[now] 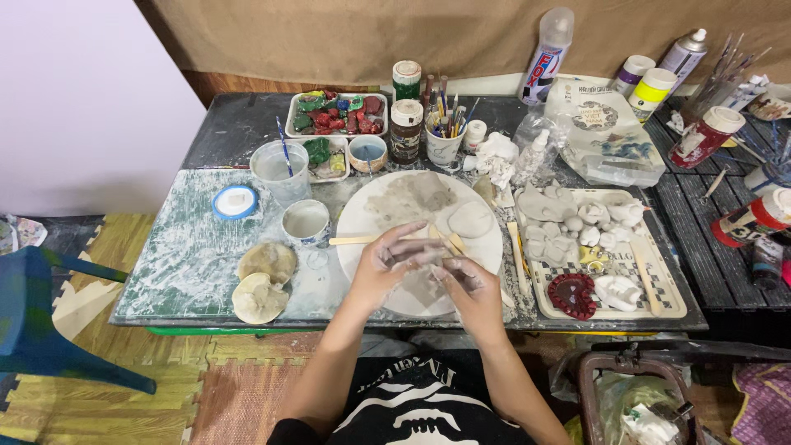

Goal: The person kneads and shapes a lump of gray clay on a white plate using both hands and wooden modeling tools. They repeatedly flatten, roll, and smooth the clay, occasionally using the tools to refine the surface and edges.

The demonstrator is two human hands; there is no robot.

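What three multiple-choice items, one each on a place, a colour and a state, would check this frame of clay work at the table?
1. Where does the tray of clay pieces lie? A left of the round board B right of the round board C on the floor
2. What colour is the tape roll? A blue B red C yellow
3. How are the left hand and right hand? A apart at the table edges B together over the round board C under the table

B: the tray lies at the board's right.
A: its ring is blue.
B: both clay-smeared hands meet above the board.
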